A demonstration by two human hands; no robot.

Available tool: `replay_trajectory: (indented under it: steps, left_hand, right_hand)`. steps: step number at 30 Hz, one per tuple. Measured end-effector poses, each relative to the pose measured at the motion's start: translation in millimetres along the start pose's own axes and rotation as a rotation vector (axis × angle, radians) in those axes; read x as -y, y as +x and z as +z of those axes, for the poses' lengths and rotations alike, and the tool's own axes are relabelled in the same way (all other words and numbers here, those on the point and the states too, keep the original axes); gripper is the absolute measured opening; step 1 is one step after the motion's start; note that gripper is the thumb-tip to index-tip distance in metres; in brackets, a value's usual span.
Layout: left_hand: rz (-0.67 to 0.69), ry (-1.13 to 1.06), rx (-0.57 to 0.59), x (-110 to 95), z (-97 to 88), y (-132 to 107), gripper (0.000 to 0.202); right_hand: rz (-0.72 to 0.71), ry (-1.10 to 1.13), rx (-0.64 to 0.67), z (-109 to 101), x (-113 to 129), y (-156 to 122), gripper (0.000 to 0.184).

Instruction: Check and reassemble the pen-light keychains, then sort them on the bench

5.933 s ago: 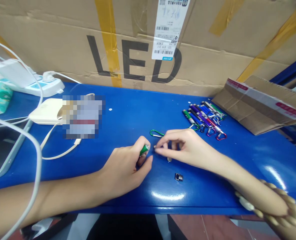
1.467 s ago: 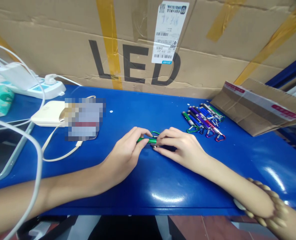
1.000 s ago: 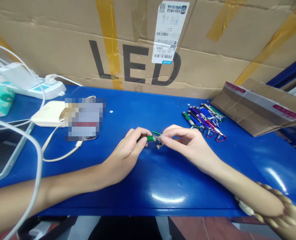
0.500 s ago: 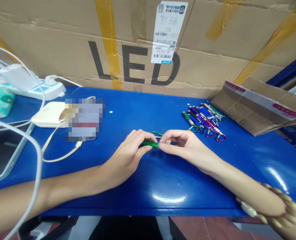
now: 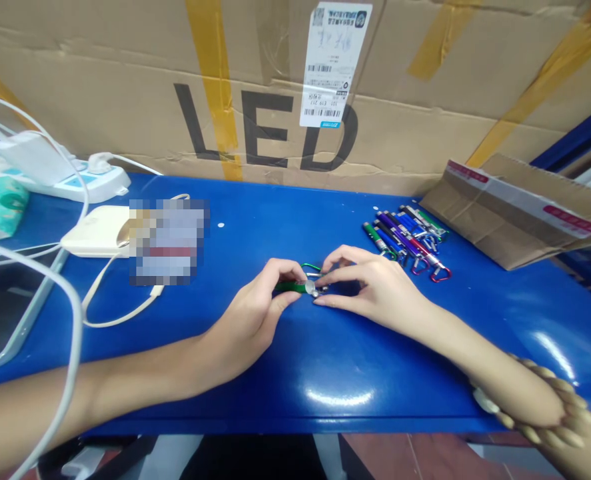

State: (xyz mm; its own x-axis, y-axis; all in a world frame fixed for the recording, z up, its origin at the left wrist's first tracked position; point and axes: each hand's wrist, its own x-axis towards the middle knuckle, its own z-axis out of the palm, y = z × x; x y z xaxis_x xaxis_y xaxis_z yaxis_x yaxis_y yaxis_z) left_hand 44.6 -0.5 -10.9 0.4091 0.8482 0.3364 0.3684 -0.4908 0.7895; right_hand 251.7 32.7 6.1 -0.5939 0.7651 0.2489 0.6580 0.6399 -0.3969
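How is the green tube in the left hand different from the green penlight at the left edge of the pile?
The green tube is gripped in the left hand, while the green penlight lies on the blue table. The tube runs nearly level across the picture; the penlight slants down to the right. Silver shows at the tube's end nearer the right hand; the penlight's far end is dark. Both are slim and green.

the left hand [image 5: 255, 305] pinches the green tube [image 5: 290, 287]; the right hand [image 5: 375, 283], fingers [image 5: 342, 274] parted, hovers by its silver end [image 5: 310, 287].
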Motion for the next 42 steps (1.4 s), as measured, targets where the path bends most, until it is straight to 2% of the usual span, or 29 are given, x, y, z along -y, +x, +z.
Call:
replay_trajectory:
  steps: [5,9,12,17,22,30,33,37,40,42]
  left_hand:
    - [-0.004,0.002,0.011,-5,-2.4,0,0.015]
    - [-0.049,0.034,0.034,-13,-9.6,2,0.013]
    - [-0.092,0.02,0.061,-14,-12.1,6,0.022]
    - [-0.182,0.003,0.025,-11,-10.0,9,0.032]
    - [-0.199,-0.015,0.001,-10,-9.9,9,0.038]
    - [-0.259,-0.246,0.061,-2,-8.9,6,0.035]
    - [-0.263,-0.302,0.066,0,-7.1,6,0.035]
    - [-0.232,-0.245,0.133,-3,-7.1,5,0.037]
    - [-0.141,-0.157,0.203,-8,-9.0,2,0.031]
    - [-0.067,-0.101,0.245,-11,-9.8,0,0.018]
  right_hand:
    - [-0.061,-0.087,0.011,3,0,0,0.014]
    - [-0.014,-0.066,0.019,4,4,1,0.013]
    - [0.021,-0.049,0.026,3,6,1,0.011]
    - [0.055,-0.028,0.003,4,8,2,0.009]
    - [0.086,-0.004,-0.008,4,9,3,0.007]
    - [0.108,0.016,-0.004,7,6,1,0.006]
    - [0.061,0.056,-0.069,7,6,2,0.007]
    - [-0.078,0.125,-0.275,5,13,3,0.009]
    - [-0.204,0.113,-0.41,3,22,-1,0.009]
    - [-0.254,0.074,-0.459,3,27,-5,0.01]
